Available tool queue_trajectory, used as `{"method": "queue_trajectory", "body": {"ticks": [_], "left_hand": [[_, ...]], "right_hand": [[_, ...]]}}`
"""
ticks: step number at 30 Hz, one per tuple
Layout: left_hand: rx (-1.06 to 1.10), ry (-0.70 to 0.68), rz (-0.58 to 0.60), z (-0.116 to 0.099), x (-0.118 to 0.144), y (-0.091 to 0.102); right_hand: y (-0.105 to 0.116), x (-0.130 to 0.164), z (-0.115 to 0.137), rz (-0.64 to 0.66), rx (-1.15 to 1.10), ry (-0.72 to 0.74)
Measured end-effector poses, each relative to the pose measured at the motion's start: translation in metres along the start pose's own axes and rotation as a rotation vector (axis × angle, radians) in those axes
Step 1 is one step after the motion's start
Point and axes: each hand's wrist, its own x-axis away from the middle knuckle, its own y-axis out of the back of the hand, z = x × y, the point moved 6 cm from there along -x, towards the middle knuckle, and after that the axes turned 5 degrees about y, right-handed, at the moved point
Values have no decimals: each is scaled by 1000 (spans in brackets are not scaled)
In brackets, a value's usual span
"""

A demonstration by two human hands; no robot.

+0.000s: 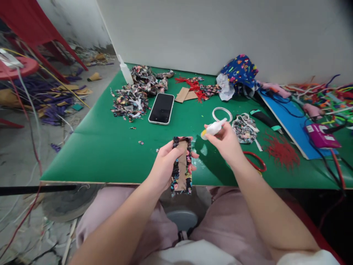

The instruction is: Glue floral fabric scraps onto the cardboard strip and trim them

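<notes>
Floral fabric wrapped on a cardboard strip (182, 165) sits clamped in the left hand (165, 165) at the near edge of the green table (110, 147), while the right hand (226, 141) pinches a small glue bottle (213, 129) just right of it, so gluing seems underway, needing the nozzle aimed at the fold.

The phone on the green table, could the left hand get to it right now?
Probably not right away. The left hand is gripping a floral fabric strip, so it is busy. The phone lies face up farther back on the table, with bare green mat between and nothing blocking the way.
</notes>
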Motion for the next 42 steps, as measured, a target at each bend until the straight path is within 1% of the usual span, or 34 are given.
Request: {"method": "queue_trajectory", "body": {"ticks": [4, 6, 8, 10, 11, 12, 14, 15, 16, 17, 18, 20, 22, 25, 29, 31, 34, 39, 42], "left_hand": [[-5, -18, 48, 0, 3, -2], [0, -21, 89, 1, 5, -2], [7, -23, 138, 1, 7, -3], [15, -25, 185, 1, 9, -4], [20, -25, 202, 2, 10, -4], [26, -22, 217, 2, 11, -4], [35, -9, 250, 4, 12, -5], [35, 1, 269, 5, 12, -7], [34, 11, 290, 6, 13, -8], [32, 20, 306, 8, 13, -10], [30, 29, 316, 9, 14, -12], [28, 42, 317, 11, 14, -14], [29, 58, 311, 12, 14, -14], [12, 101, 326, 14, 14, -15], [-9, 151, 387, 12, 14, -18], [-7, 157, 384, 10, 15, -18], [-13, 165, 362, 9, 15, -18], [-25, 156, 394, 11, 12, -17], [-36, 157, 401, 12, 11, -16]], "right_hand": [[-11, -1, -18, 76, 260, 26], [-12, -2, -19, 114, 318, 54], [-8, -1, -12, 157, 335, 96], [2, 4, 4, 177, 366, 140], [10, 8, 15, 151, 386, 154], [19, 13, 28, 93, 393, 172], [37, 27, 59, -110, 385, 269], [40, 36, 73, -161, 381, 327], [35, 42, 82, -107, 369, 352], [24, 47, 88, 25, 341, 368], [14, 52, 92, 111, 305, 393], [-5, 59, 93, 279, 270, 420], [-16, 60, 90, 361, 254, 430], [-17, 58, 86, 379, 220, 459], [-15, 58, 85, 403, 188, 507], [-15, 58, 84, 413, 195, 527], [-16, 58, 85, 422, 243, 592], [-16, 61, 86, 441, 364, 716], [-15, 62, 86, 431, 419, 797]]}}
